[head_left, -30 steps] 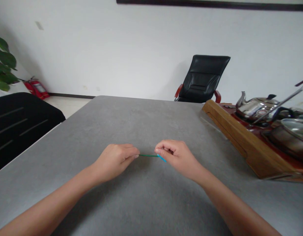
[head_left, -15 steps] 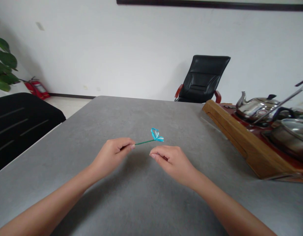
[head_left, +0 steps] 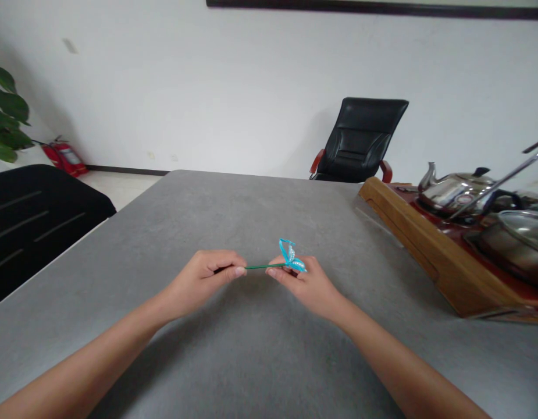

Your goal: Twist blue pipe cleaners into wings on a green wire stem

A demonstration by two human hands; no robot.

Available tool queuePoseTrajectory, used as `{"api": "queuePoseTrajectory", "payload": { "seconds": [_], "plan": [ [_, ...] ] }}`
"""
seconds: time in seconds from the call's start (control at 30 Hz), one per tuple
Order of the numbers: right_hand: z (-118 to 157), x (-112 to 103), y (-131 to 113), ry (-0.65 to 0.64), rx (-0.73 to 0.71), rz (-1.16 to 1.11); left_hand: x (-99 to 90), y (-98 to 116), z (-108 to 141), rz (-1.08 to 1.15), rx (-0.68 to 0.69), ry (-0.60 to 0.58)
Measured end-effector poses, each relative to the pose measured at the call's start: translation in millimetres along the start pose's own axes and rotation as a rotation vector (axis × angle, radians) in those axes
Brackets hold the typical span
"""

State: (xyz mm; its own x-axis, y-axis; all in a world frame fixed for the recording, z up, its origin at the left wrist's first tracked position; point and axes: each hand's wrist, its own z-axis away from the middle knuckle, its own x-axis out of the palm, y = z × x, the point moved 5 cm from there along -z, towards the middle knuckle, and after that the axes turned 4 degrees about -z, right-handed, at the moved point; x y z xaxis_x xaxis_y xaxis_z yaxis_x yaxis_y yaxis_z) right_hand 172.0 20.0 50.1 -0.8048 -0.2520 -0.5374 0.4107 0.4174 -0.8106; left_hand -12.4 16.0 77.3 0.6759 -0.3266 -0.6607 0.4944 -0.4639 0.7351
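A small artificial flower (head_left: pixel 290 256), with turquoise looped petals edged in white beads, lies sideways on a thin green stem (head_left: pixel 260 267) above the grey table (head_left: pixel 234 361). My left hand (head_left: pixel 212 273) pinches the stem's left end between thumb and fingers. At the other end, just below the petals, my right hand (head_left: pixel 307 288) has its thumb and fingertips closed around the stem. Petals cover part of the right fingers. Between the two hands a short length of stem shows, roughly level.
On the right stands a wooden tea tray (head_left: pixel 426 262) bearing a steel kettle (head_left: pixel 456 192) and a glass-lidded pot (head_left: pixel 517 244). A black office chair (head_left: pixel 360 137) is beyond the table. Another black chair (head_left: pixel 42 215), a plant (head_left: pixel 9 116) and red fire extinguishers (head_left: pixel 66 157) are at left.
The flower has moved slightly right and down with my left hand, its stem now more level. My right fingers, apart from it before, now close on the stem near the petals.
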Motion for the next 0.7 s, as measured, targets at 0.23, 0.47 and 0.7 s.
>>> {"api": "queuePoseTrajectory", "payload": {
  "seconds": [0.23,0.47,0.7],
  "plan": [
    [-5.2,-4.1,-5.0,-0.062,-0.023,-0.196,4.5,15.0,0.5,-0.061,0.210,-0.119],
    [-7.2,-11.2,5.5,-0.060,0.017,-0.192,13.1,15.2,6.5,-0.334,0.275,-0.249],
    [-6.7,-16.2,-5.0,-0.033,-0.026,-0.089,18.9,8.2,7.1,-0.611,0.280,-0.252]
  ]
}}
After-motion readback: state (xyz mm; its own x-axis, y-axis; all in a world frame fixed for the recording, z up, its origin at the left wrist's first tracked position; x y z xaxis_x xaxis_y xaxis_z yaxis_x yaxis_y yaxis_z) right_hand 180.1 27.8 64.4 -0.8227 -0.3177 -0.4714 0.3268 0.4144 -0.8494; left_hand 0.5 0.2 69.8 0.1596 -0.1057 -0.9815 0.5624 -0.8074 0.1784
